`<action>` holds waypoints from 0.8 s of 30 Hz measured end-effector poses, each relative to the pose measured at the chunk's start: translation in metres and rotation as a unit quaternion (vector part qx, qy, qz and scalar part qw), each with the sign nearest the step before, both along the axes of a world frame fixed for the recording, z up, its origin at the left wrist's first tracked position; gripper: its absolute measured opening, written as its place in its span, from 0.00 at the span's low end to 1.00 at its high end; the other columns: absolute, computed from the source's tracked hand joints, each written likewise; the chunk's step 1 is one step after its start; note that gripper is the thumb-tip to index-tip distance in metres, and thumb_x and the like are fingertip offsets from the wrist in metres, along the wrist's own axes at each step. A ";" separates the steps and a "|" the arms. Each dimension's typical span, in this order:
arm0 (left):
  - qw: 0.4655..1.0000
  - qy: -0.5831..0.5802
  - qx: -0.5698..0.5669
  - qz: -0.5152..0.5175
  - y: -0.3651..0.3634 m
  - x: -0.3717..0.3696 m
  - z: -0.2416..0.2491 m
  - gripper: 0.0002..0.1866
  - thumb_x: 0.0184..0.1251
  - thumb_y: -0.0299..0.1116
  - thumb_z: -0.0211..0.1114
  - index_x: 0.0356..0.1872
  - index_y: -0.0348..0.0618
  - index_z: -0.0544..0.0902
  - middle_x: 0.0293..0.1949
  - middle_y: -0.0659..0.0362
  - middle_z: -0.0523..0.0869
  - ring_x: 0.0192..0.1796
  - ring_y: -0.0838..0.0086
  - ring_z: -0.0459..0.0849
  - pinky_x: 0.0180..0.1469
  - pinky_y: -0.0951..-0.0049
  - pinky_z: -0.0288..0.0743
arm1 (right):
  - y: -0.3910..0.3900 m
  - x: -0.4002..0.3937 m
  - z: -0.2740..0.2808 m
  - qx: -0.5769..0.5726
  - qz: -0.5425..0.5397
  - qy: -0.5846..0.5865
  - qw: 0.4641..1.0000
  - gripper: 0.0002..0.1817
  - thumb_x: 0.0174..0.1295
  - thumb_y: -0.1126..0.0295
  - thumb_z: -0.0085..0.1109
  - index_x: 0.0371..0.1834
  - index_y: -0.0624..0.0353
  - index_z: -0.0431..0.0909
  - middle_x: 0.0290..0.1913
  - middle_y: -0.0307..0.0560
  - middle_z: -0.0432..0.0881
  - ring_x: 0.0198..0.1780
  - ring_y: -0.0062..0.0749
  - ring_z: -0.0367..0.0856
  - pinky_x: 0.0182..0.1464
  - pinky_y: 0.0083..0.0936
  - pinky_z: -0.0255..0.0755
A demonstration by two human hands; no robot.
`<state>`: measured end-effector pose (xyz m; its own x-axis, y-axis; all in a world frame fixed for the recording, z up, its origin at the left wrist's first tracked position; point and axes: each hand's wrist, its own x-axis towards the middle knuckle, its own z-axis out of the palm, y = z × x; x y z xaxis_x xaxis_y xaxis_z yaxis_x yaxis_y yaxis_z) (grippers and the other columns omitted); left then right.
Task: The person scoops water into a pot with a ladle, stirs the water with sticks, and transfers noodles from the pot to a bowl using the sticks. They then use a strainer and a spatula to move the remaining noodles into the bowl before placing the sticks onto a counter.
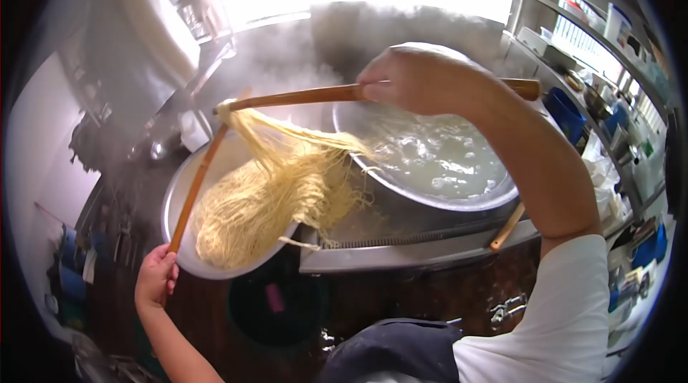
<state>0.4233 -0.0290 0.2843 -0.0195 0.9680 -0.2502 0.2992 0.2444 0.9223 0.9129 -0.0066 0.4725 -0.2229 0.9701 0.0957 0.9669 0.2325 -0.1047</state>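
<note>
My left hand (157, 277) is closed round the lower end of a slim wooden stick (195, 193), which slants up across a white basin. My right hand (412, 80) grips a thicker wooden stick (301, 96), held almost level, its butt sticking out beyond my forearm. The two sticks meet at their far tips, where a strand bundle of yellow noodles hangs. Below lies a large heap of noodles (251, 204) in the white basin (185, 257), some spilling over its right side. To the right, a wide metal pot (430, 204) holds bubbling, cloudy water (437, 157).
Steam rises behind the pot. A metal counter edge (401, 257) runs in front of it, with a wooden handle (507, 229) leaning there. A dark round tub (287, 315) stands on the wet floor. Shelves (573, 7) with containers and a blue bucket (564, 114) line the right.
</note>
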 end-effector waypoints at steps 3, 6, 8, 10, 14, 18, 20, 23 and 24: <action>0.997 0.051 -0.036 0.055 -0.045 -0.042 0.007 0.17 0.70 0.34 0.55 0.57 0.42 0.75 0.16 0.66 0.72 0.11 0.85 0.64 0.11 0.83 0.58 | 0.009 -0.047 -0.015 -0.019 0.049 -0.001 0.999 0.16 0.65 0.61 0.50 0.47 0.57 0.82 0.36 0.53 0.84 0.36 0.44 0.81 0.45 0.35 0.74; 0.970 0.199 -0.138 0.031 -0.085 -0.088 0.017 0.13 0.67 0.32 0.54 0.50 0.42 0.78 0.16 0.66 0.72 0.11 0.83 0.67 0.12 0.81 0.61 | 0.002 -0.061 -0.021 -0.061 0.065 -0.077 0.993 0.17 0.65 0.58 0.51 0.44 0.58 0.83 0.34 0.53 0.83 0.35 0.45 0.81 0.42 0.36 0.73; 0.946 0.266 -0.185 0.031 -0.114 -0.101 0.031 0.12 0.67 0.31 0.55 0.49 0.42 0.79 0.16 0.65 0.73 0.11 0.83 0.67 0.13 0.80 0.62 | -0.023 -0.058 -0.010 -0.115 0.031 -0.127 0.985 0.18 0.65 0.57 0.52 0.41 0.59 0.83 0.31 0.54 0.82 0.32 0.45 0.80 0.39 0.37 0.73; 0.926 0.295 -0.232 0.035 -0.143 -0.117 0.034 0.12 0.66 0.31 0.56 0.48 0.42 0.79 0.17 0.64 0.74 0.12 0.83 0.69 0.14 0.79 0.64 | -0.040 -0.029 -0.015 -0.154 0.020 -0.128 0.979 0.17 0.64 0.57 0.54 0.40 0.60 0.83 0.26 0.53 0.81 0.26 0.43 0.78 0.34 0.37 0.72; 0.957 0.177 -0.212 0.092 -0.205 -0.136 0.036 0.16 0.65 0.29 0.57 0.53 0.39 0.78 0.18 0.65 0.75 0.13 0.83 0.69 0.14 0.82 0.63 | -0.097 0.031 -0.022 -0.238 -0.103 -0.007 0.966 0.15 0.65 0.59 0.57 0.47 0.55 0.84 0.20 0.41 0.81 0.19 0.21 0.77 0.25 0.25 0.72; 0.962 0.092 -0.253 0.049 -0.246 -0.129 0.033 0.20 0.63 0.28 0.62 0.56 0.36 0.76 0.21 0.65 0.76 0.16 0.87 0.69 0.17 0.86 0.64 | -0.150 0.072 -0.042 -0.342 -0.241 0.109 0.902 0.16 0.64 0.63 0.60 0.52 0.57 0.82 0.23 0.36 0.82 0.19 0.14 0.75 0.22 0.15 0.72; 0.954 0.074 -0.289 0.005 -0.242 -0.115 0.031 0.20 0.64 0.29 0.62 0.57 0.36 0.76 0.22 0.66 0.76 0.17 0.87 0.70 0.19 0.87 0.64 | -0.169 0.067 -0.066 -0.371 -0.241 0.144 0.885 0.16 0.64 0.62 0.60 0.52 0.54 0.82 0.24 0.35 0.82 0.22 0.13 0.76 0.24 0.15 0.73; 0.949 0.063 -0.303 -0.054 -0.231 -0.115 0.012 0.19 0.65 0.29 0.62 0.57 0.37 0.77 0.23 0.67 0.77 0.19 0.88 0.70 0.20 0.87 0.64 | -0.189 0.054 -0.117 -0.371 -0.235 0.156 0.885 0.16 0.65 0.61 0.59 0.54 0.49 0.82 0.25 0.33 0.81 0.24 0.13 0.76 0.25 0.16 0.72; 0.945 0.070 -0.313 -0.062 -0.225 -0.112 0.007 0.18 0.65 0.29 0.62 0.56 0.37 0.77 0.23 0.67 0.76 0.18 0.88 0.69 0.20 0.87 0.64 | -0.196 0.054 -0.133 -0.367 -0.247 0.185 0.877 0.16 0.66 0.61 0.58 0.54 0.50 0.82 0.25 0.33 0.81 0.23 0.13 0.75 0.24 0.16 0.72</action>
<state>0.3110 -0.2544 0.2914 0.0090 0.6279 -0.7782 0.4697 0.6844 0.5577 0.9667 -0.2024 0.3390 0.1572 0.7698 -0.6187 0.7991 -0.4672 -0.3783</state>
